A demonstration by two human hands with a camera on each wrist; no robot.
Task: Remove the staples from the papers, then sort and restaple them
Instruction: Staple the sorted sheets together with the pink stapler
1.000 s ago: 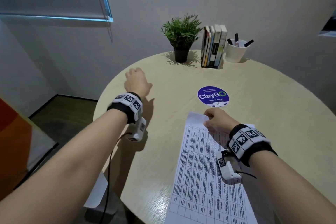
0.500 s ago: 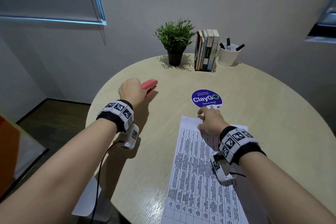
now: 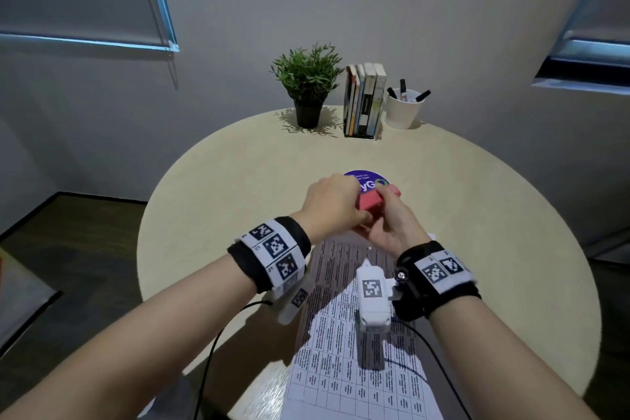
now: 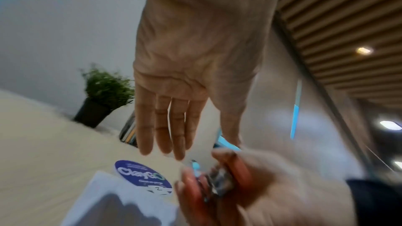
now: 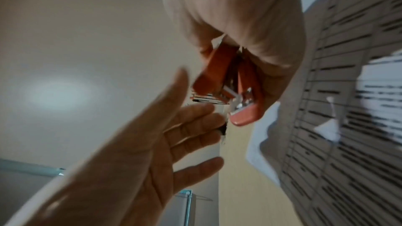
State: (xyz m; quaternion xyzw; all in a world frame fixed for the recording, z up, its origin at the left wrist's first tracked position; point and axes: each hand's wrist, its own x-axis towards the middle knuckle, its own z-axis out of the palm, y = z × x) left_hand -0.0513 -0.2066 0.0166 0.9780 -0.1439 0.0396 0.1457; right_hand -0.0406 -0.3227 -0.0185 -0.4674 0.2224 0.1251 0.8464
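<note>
Papers (image 3: pixel 341 385) lie flat on the table (image 3: pixel 477 215), work seemingly barely begun; right hand (image 3: pixel 392 232) grips the red stapler (image 3: pixel 371 204); left hand (image 3: pixel 330 208) spreads straight-fingered beside it.

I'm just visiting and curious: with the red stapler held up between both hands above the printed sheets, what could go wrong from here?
1. The right hand grips the red stapler in the air, with its metal mouth close to the open left hand. A squeeze could pinch those fingers.
2. The white printed sheets lie on the round beige table with no hand on them and run toward its near edge. A brushing wrist might slide them off.
</note>
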